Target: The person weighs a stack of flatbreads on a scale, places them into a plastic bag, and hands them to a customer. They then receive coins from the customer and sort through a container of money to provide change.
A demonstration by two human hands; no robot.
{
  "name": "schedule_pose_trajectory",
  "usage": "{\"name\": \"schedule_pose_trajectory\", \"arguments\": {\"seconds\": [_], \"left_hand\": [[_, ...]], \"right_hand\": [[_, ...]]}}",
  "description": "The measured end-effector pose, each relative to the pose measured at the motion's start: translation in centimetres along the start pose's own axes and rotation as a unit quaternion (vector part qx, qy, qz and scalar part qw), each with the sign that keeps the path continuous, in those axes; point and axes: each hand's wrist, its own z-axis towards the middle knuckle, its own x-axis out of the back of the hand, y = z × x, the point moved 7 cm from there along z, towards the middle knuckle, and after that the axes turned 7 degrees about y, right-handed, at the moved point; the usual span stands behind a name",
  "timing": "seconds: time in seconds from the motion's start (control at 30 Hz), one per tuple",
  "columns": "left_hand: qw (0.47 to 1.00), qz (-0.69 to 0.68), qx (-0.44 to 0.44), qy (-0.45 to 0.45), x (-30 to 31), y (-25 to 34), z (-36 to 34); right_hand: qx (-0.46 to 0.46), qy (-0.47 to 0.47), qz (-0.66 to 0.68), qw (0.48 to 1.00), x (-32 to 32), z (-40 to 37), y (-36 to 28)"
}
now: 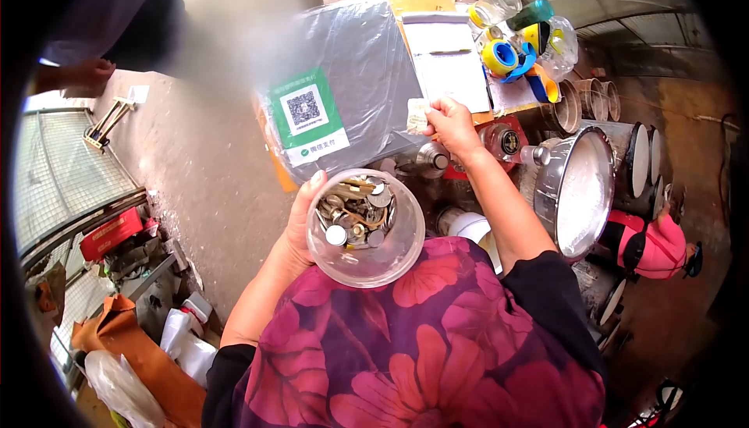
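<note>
My left hand [300, 221] is closed on the side of a clear round plastic tub [406, 248], which I hold against my flowered apron [421, 358]. Inside lie coins [379, 195], a white round cap [335, 234] and a jumble of small metal pieces. Between the thumb and fingers of my right hand [452, 125] is a small pale printed paper piece [417, 116], held above the table's near edge. Beside it on the table are white paper sheets [449, 77] and a green QR code card [304, 112] under clear plastic.
Jars [495, 7] and tape rolls [499, 57] crowd the table's right end. A large metal basin [581, 194] of white stuff stands to my right, near a person in pink [659, 245]. Another person's hand [94, 73] shows at upper left; bags and boxes [113, 233] lie at lower left.
</note>
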Motion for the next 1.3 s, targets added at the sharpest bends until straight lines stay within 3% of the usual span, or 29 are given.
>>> {"name": "schedule_pose_trajectory", "arguments": {"seconds": [0.13,0.23,0.33,0.43,0.47,0.57,0.63,0.7,0.77,0.83,0.9,0.93,1.0,1.1,1.3], "left_hand": [[0.999,-0.02,-0.006,0.029,0.6,0.3,0.2],[0.998,-0.026,-0.003,0.051,1.0,0.2,0.5],[0.998,0.006,-0.01,0.054,-0.2,0.8,0.7],[0.987,0.114,-0.072,0.083,-0.8,2.5,0.0],[0.968,0.195,-0.152,0.044,-2.0,3.3,-0.3],[0.999,-0.03,-0.01,0.041,-0.4,1.3,1.1],[0.992,0.059,-0.036,0.107,0.3,1.6,1.0],[0.98,0.149,-0.114,0.067,-0.7,2.6,0.5],[0.996,0.012,-0.02,0.084,0.6,1.5,0.9],[0.993,0.07,-0.07,0.07,0.0,2.0,0.6],[0.995,-0.045,-0.033,0.079,1.8,1.3,1.5],[0.996,-0.069,-0.017,0.049,1.6,1.1,1.6],[0.995,-0.031,-0.051,0.076,0.5,1.8,1.2],[0.996,-0.071,-0.034,0.037,-0.8,1.9,0.9],[0.997,-0.015,-0.019,0.076,-0.9,1.5,0.7]], "right_hand": [[0.046,-0.076,0.083,0.993,-1.1,-4.7,-6.3],[0.105,-0.101,0.049,0.988,-1.4,-7.6,-9.6],[0.181,-0.097,-0.078,0.975,-1.7,-9.2,-10.5],[0.207,-0.099,-0.13,0.964,-2.3,-10.2,-10.8],[0.192,-0.112,-0.141,0.965,-2.5,-10.2,-10.2],[0.146,-0.14,-0.143,0.969,-2.9,-10.4,-8.7],[0.115,-0.149,-0.102,0.977,-3.1,-10.6,-8.2],[0.1,-0.157,-0.079,0.979,-3.1,-10.7,-8.2],[0.086,-0.163,-0.057,0.981,-3.0,-10.9,-8.4],[0.332,-0.036,-0.147,0.931,-1.1,-11.7,-13.1],[0.404,0.014,-0.141,0.904,0.3,-13.2,-17.1],[0.475,-0.004,-0.16,0.865,-0.2,-14.6,-18.9],[0.574,-0.076,-0.196,0.791,-1.8,-16.8,-20.7],[0.522,-0.253,-0.332,0.744,-5.8,-18.0,-20.1],[0.531,-0.305,-0.394,0.685,-9.5,-17.3,-17.5]]}}
